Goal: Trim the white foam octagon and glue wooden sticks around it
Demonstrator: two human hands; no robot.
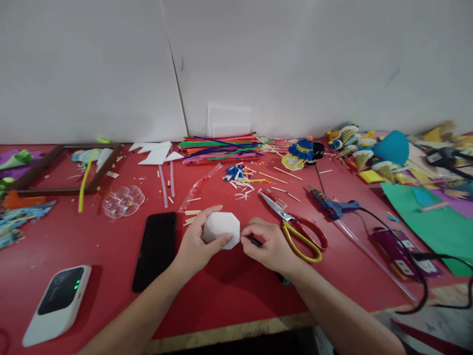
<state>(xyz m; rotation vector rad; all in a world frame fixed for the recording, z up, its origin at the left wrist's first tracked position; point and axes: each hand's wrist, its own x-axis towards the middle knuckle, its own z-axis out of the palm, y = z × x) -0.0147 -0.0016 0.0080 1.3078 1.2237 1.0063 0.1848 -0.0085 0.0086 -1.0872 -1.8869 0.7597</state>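
My left hand (201,241) is wrapped round a white faceted ball (220,228), thumb across its near side and fingers behind it. It is held up over the red table. Close against the ball's right edge, my right hand (266,244) is closed in a pinch. A slim tool with a black and green handle (284,279) shows under that hand and between its fingers; its tip is hidden, so its exact kind is unclear. Scissors (291,222) with red and yellow handles lie just right of my right hand. A black phone (155,251) lies left of my left hand.
Behind my hands lie paper scraps (238,172) and coloured pipe cleaners (221,148). A blue glue gun (334,204) with a trailing cord is at right, near green paper (417,212). A white device (57,305) sits front left; a brown frame (37,170) lies behind.
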